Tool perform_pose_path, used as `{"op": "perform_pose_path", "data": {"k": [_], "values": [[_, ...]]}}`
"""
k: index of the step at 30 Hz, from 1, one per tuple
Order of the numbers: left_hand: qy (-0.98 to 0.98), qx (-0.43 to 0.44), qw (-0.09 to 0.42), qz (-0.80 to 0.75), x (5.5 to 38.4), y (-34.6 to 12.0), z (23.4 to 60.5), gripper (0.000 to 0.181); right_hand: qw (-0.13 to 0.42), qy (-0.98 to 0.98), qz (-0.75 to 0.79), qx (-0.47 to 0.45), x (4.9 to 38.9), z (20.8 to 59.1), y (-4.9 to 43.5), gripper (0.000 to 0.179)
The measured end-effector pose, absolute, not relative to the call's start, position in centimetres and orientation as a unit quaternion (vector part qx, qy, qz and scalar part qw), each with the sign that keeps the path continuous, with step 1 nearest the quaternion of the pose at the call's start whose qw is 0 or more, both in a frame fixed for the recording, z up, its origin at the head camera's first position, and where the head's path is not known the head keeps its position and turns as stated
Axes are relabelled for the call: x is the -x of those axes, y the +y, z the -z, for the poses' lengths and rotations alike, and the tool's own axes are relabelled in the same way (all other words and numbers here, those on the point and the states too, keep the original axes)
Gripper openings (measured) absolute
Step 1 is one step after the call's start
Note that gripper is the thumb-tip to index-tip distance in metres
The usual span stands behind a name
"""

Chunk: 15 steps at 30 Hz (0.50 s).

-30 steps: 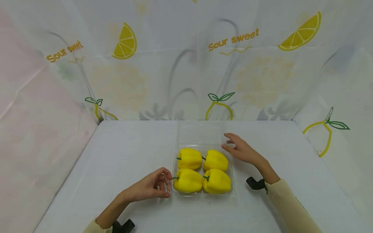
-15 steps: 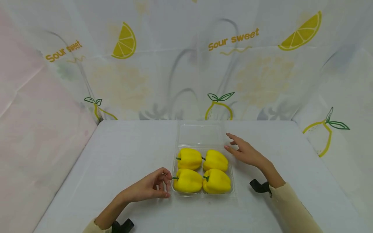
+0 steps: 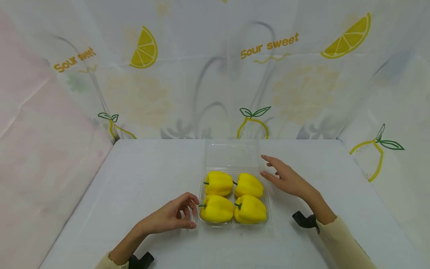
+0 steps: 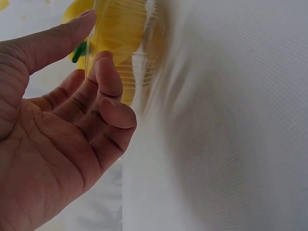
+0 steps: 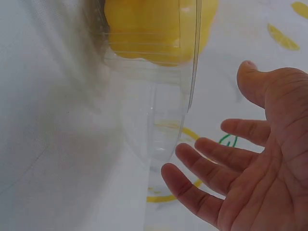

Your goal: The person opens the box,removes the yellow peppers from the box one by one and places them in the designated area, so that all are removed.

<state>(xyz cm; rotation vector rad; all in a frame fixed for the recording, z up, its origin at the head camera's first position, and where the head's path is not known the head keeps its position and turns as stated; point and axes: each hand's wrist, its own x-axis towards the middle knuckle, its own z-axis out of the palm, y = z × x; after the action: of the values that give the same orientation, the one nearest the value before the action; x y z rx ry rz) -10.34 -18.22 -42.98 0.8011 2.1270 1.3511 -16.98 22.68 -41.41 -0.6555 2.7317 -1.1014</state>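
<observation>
Container of peppers is lying lid-open toward the far edge of the bench, probably handling light, flimsy and slippery, best taken by its side rims, left hand and right hand hovering empty and loose beside it.

The person wears pale cream sleeves, plain and smooth on the surface, with cuffs that end short of the wrists. The left sleeve shows only a small piece at the lower edge of the head view; the right sleeve shows at greater length, with a thin dark mark on its outer edge, too small to make out. Beside each cuff sits a matt black fitting: the left fitting angular and blunt-ended, the right fitting curved like a pipe bend. Both the left hand and right hand are bare, with finely creased palms
</observation>
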Motion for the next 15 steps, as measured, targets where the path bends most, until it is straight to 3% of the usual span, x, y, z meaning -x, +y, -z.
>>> {"op": "perform_pose_path", "data": {"k": [15], "values": [[0.802, -0.288, 0.222, -0.474, 10.5, -18.1, 43.2, 0.057, 0.029, 0.899, 0.341, 0.275, 14.6, 40.2, 22.1, 0.061]]}}
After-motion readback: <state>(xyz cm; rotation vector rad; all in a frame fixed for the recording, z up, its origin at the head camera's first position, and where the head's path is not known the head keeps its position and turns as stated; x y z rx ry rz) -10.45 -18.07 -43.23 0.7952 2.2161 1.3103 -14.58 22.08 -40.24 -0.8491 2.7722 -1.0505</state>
